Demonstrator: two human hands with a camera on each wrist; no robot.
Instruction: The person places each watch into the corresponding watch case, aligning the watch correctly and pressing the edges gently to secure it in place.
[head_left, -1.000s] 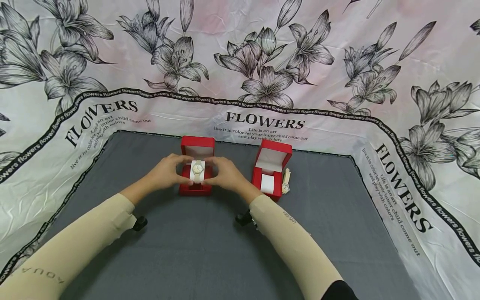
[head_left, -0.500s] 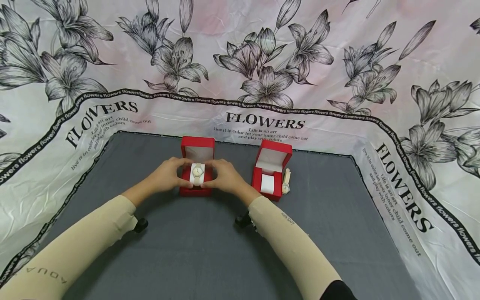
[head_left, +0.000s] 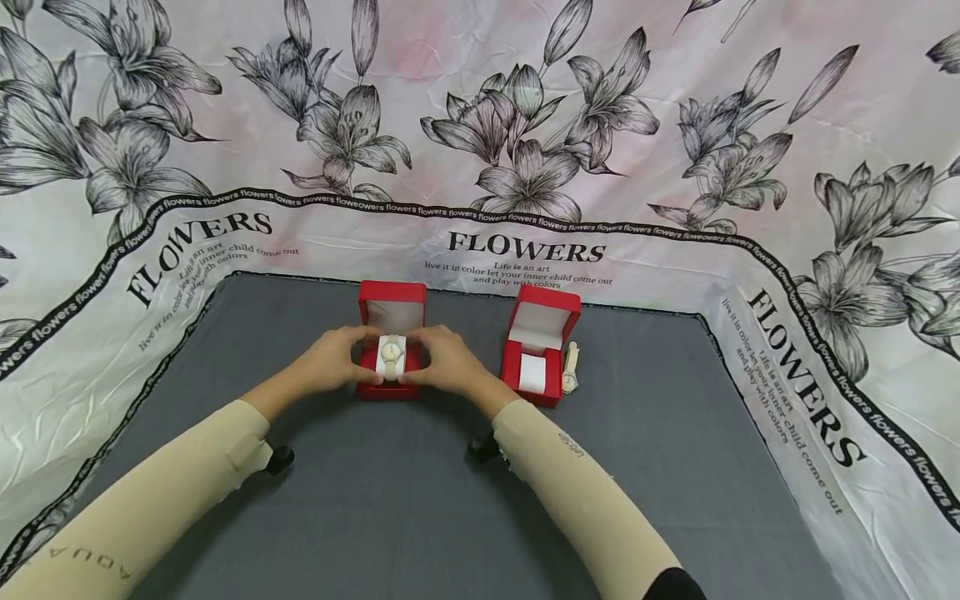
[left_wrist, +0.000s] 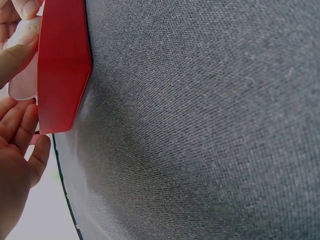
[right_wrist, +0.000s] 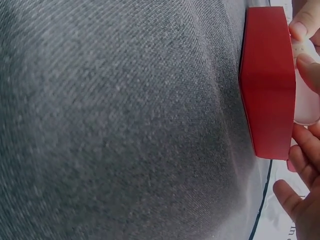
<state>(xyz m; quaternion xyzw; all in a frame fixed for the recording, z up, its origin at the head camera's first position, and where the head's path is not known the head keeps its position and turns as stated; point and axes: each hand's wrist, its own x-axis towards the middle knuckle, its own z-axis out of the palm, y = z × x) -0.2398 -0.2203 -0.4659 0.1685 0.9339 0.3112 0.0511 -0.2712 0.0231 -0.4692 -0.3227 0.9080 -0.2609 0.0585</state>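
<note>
A wristwatch (head_left: 391, 350) with a pale strap is wrapped round a white cushion (head_left: 401, 367). The cushion sits at or just inside the base of an open red watch box (head_left: 390, 393); how deep it lies cannot be told. My left hand (head_left: 330, 360) holds the cushion's left side between thumb and fingers. Opposite it, my right hand (head_left: 450, 362) holds the right side the same way. In the left wrist view, the left thumb (left_wrist: 19, 56) presses the pale cushion beside the red box wall (left_wrist: 62, 65). The right wrist view has the right thumb (right_wrist: 309, 70) on the cushion too.
To the right stands a second open red box (head_left: 551, 382) with a white cushion (head_left: 533, 372) inside. Another pale-strapped watch (head_left: 571, 369) lies against its right side. Everything rests on grey cloth (head_left: 420, 500), with a flower-printed border (head_left: 525, 250) behind.
Both hands have lowered the cushion and watch slightly toward the box base. The whole head view has shifted a little. The second box and its watch stay in place.
</note>
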